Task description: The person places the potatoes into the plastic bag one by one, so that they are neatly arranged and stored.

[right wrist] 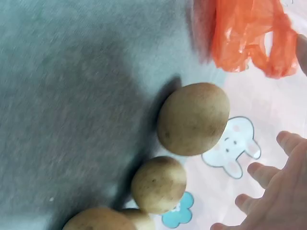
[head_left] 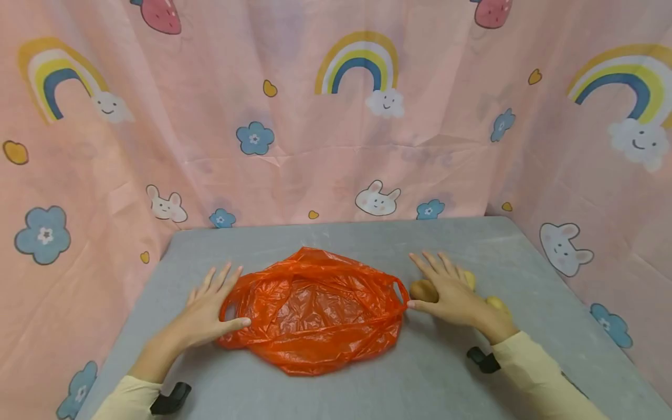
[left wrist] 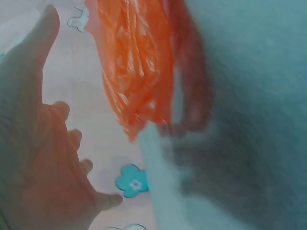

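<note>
midway | orange bag (head_left: pixel 315 353) | between spread hands (head_left: pixel 205 311) (head_left: pixel 455 296) | on grey table (head_left: pixel 367 394)

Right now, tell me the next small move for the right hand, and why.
Probably lower and curl the right hand around the potato nearest the bag. Its fingers are spread and grip nothing, that potato lies by its thumb, outside the bag, and the bag's mouth gapes upward.
</note>
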`<state>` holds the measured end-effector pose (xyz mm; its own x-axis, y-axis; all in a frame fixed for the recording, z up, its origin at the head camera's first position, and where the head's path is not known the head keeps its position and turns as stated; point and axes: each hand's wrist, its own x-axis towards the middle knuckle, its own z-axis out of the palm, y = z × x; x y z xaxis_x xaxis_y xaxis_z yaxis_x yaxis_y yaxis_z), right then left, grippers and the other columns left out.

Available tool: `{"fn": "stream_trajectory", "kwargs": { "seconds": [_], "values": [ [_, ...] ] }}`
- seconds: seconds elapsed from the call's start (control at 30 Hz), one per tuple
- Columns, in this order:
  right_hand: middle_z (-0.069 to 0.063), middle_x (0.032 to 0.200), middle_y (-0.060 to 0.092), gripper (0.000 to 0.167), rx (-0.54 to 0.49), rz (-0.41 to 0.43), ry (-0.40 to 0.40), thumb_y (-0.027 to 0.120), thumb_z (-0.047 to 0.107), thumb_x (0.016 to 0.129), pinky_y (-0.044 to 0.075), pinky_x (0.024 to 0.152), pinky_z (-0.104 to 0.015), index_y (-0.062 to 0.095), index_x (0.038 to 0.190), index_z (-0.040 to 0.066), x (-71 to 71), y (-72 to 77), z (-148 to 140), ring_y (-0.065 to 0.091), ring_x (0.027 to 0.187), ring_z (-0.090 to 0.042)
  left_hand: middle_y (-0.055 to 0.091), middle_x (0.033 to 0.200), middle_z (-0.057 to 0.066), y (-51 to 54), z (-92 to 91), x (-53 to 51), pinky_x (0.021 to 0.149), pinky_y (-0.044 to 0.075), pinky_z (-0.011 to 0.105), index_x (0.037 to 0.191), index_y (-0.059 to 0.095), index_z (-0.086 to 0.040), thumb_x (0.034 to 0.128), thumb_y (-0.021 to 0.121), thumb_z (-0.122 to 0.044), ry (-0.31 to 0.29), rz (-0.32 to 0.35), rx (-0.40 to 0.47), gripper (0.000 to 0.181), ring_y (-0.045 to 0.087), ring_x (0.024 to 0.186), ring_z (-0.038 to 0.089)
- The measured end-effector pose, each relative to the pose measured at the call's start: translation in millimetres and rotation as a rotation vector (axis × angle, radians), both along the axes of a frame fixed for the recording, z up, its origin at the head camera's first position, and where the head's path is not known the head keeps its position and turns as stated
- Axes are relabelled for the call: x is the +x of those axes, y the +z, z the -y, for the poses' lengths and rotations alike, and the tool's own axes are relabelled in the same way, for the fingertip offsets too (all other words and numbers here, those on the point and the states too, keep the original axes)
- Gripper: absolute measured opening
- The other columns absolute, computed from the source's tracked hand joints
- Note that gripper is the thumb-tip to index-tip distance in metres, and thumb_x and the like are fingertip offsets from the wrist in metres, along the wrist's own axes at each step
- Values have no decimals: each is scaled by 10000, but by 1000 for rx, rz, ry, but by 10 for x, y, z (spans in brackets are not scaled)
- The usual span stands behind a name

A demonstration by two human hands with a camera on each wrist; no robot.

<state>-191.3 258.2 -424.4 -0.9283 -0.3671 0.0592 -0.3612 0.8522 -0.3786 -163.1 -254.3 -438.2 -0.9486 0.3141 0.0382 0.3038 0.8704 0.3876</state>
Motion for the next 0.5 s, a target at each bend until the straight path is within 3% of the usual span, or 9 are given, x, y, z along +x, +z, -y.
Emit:
{"fn": "stream_trajectory", "kwargs": {
  "seconds": [0.2,0.5],
  "values": [
    [-254,1654,237,943,-29,11,14,749,505,867,153,1062,-817,250,1622,239,-30,10,-79,126,1488,-597,121,1701,196,-87,130,-30,1059,143,841,1646,132,-193,793,794,-544,-53,19,52,1136,94,1503,577],
    [-225,1568,423,840,-34,25,72,815,352,847,185,1073,-800,407,1548,134,-2,-42,-174,252,1440,-591,127,1686,240,-142,218,-33,1054,167,836,1633,182,-118,725,868,-517,-87,136,140,1205,51,1497,593]
  ]
}}
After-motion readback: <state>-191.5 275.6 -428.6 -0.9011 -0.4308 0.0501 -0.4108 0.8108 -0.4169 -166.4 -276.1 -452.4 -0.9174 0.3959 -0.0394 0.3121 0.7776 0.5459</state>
